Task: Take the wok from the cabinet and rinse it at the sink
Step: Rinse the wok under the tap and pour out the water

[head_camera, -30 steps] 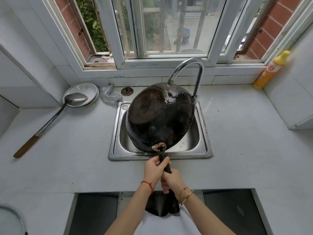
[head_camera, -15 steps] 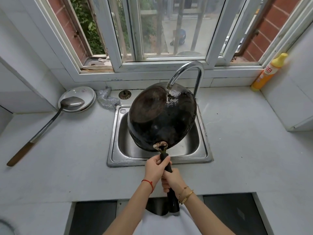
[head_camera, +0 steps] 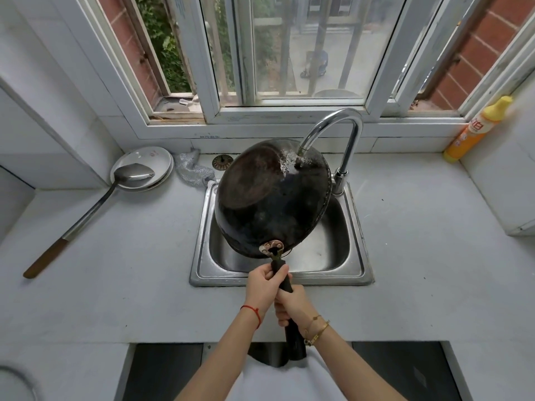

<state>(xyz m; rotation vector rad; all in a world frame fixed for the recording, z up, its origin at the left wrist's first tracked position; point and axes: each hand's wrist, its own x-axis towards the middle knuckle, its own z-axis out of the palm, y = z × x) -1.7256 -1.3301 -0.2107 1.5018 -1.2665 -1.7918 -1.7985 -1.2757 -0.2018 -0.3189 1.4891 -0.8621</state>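
The black wok [head_camera: 269,198] is turned bottom-up and tilted over the steel sink [head_camera: 351,273]. Its blackened underside faces me and its inside is hidden. Water from the curved chrome tap [head_camera: 344,125] runs onto the wok's far upper side, which looks wet. Both hands hold the long black handle [head_camera: 285,280]. My left hand [head_camera: 265,286] grips it close to the rivet plate, and my right hand [head_camera: 292,303] grips it just behind, nearer my body.
On the grey counter [head_camera: 115,270] a long metal spatula [head_camera: 95,204] lies left of the sink, its blade on a white plate [head_camera: 150,157]. A steel scourer [head_camera: 192,170] and a drain strainer [head_camera: 222,162] sit behind. An orange detergent bottle [head_camera: 474,131] stands far right.
The wok has risen a little and shifted back under the tap, so the water now lands higher on its underside. Both hands keep their grip on the handle.
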